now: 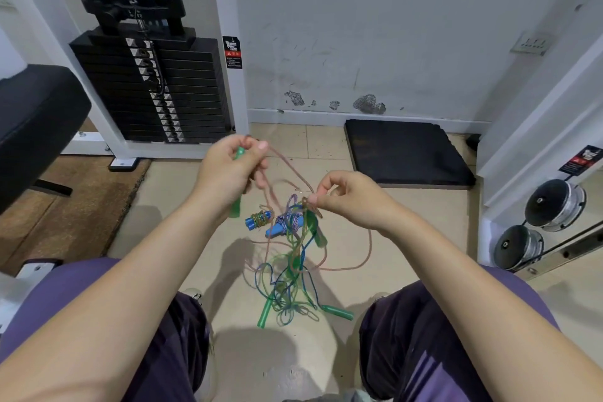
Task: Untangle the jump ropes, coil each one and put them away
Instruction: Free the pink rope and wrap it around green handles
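A tangle of jump ropes [290,274] lies on the floor between my knees, with green, blue and brownish-pink cords mixed together. My left hand [231,166] is raised and closed around a green handle [235,204] and loops of the pink rope [287,166]. My right hand [346,196] pinches the same pink rope lower down, just above the pile. Two coiled bundles with blue handles [259,220] rest on the floor behind the tangle. Other green handles [265,312] stick out of the pile near my feet.
A weight-stack machine [153,88] stands at the back left and a black padded bench [36,121] at the left edge. A black mat [408,153] lies by the wall. Dumbbells [554,204] sit on a rack at the right. A brown rug [65,222] covers the left floor.
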`<state>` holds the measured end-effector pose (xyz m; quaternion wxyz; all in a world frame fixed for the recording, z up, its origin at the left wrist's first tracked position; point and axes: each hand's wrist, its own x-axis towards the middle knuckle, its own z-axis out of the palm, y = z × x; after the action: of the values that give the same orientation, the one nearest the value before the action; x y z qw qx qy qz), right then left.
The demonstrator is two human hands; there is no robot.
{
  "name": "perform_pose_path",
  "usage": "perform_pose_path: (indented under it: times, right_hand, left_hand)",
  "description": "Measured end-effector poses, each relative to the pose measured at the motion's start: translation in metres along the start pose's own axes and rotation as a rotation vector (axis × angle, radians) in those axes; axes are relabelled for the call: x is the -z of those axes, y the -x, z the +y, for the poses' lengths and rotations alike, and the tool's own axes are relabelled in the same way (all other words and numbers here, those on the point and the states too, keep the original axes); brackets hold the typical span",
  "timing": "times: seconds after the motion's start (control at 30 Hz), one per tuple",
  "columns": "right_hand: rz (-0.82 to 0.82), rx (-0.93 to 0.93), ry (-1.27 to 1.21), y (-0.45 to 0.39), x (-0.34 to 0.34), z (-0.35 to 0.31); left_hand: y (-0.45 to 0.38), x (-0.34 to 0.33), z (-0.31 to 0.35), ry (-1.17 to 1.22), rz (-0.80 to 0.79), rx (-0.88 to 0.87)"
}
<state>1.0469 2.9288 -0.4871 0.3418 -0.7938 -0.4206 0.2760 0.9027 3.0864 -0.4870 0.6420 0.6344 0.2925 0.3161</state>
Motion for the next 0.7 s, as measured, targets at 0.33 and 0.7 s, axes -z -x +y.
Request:
perform_pose_path:
  times: [0.33, 0.7]
  right_hand:
    - [-0.145, -0.095, 0.411, -0.002, 0.017, 0.017]
    - [-0.141, 0.282, -0.643, 0.006, 0.014, -0.006]
  left_hand:
    - [-0.01, 0.022, -0.011, -0.603, 0.109, 0.089]
    - [0.016, -0.016, -0.026, -0.564, -0.624, 0.154]
